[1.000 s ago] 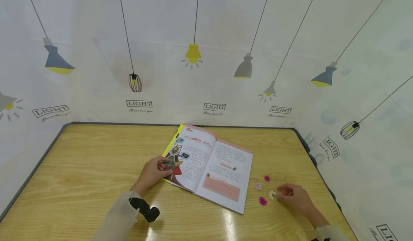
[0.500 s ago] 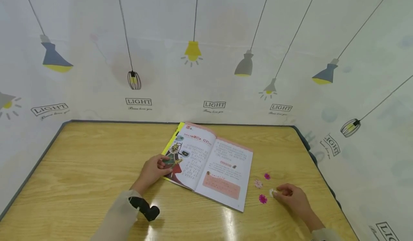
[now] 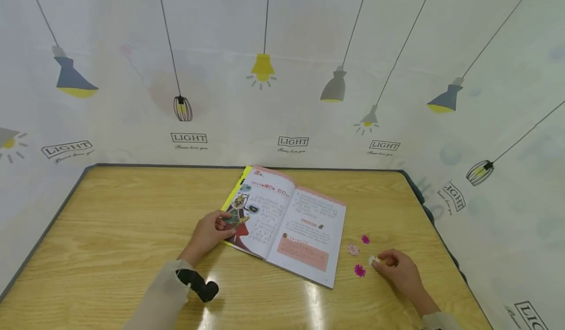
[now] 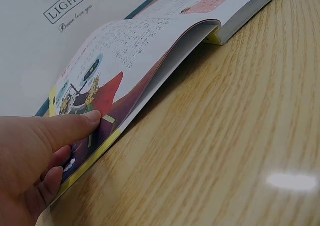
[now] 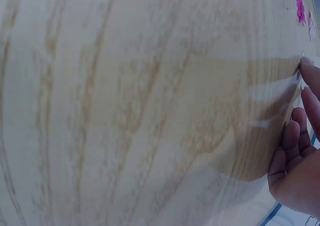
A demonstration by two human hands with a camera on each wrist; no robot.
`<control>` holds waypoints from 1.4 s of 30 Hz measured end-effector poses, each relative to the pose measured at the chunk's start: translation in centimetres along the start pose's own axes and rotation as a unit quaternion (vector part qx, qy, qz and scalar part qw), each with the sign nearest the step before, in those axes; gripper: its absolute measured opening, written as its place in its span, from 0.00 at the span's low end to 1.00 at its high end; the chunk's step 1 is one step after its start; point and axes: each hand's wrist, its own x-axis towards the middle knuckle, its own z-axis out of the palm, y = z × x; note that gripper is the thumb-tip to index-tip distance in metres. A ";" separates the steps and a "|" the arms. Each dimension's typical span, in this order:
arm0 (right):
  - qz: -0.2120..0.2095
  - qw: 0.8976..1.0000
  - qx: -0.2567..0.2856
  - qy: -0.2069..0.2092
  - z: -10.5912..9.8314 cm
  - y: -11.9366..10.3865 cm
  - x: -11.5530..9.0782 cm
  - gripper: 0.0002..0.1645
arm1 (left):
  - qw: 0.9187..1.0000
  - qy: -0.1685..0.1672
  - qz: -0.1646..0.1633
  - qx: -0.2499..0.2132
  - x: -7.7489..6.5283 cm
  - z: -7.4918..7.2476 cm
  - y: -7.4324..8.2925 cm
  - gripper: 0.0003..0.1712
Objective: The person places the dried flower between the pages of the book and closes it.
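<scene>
An open book (image 3: 304, 227) with coloured pictures and printed text lies on the wooden table. My left hand (image 3: 211, 234) grips its left edge, the thumb on the picture page. In the left wrist view the other fingers (image 4: 50, 183) curl at the yellow-trimmed edge and the left half is slightly raised. To the right of the book, my right hand (image 3: 401, 271) pinches a small white flower (image 3: 372, 261), partly covered by the fingertips. Beside it are a pale pink flower (image 3: 353, 249) and two magenta flowers, one nearer (image 3: 359, 270) and one farther (image 3: 365, 239).
The wooden table (image 3: 132, 212) has a dark edge trim and meets a pale wall covering (image 3: 229, 89) printed with hanging lamps. A black strap (image 3: 198, 285) with a rounded piece sits on my left wrist.
The fingers of my right hand have moved slightly left onto the white flower, covering more of it. My left hand and the book keep their places.
</scene>
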 end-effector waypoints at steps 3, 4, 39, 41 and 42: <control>0.003 1.000 0.003 -0.002 0.0 0.1 0.1 0.20 | 1.000 0.001 0.004 0.002 0.0 0.0 0.0 0.22; 0.004 1.000 0.003 -0.003 0.0 0.2 0.1 0.20 | 1.000 0.001 0.005 0.002 0.0 0.0 0.0 0.23; 0.042 0.998 0.040 -0.008 -0.3 -0.1 0.4 0.19 | 1.000 0.000 -0.017 -0.002 -0.2 -0.1 0.4 0.22; 0.043 0.998 0.040 -0.009 -0.4 -0.2 0.5 0.20 | 1.000 -0.001 -0.015 -0.001 -0.2 -0.1 0.5 0.22; 0.045 0.998 0.040 -0.009 -0.4 -0.2 0.5 0.20 | 1.000 -0.001 -0.017 -0.002 -0.2 -0.1 0.5 0.22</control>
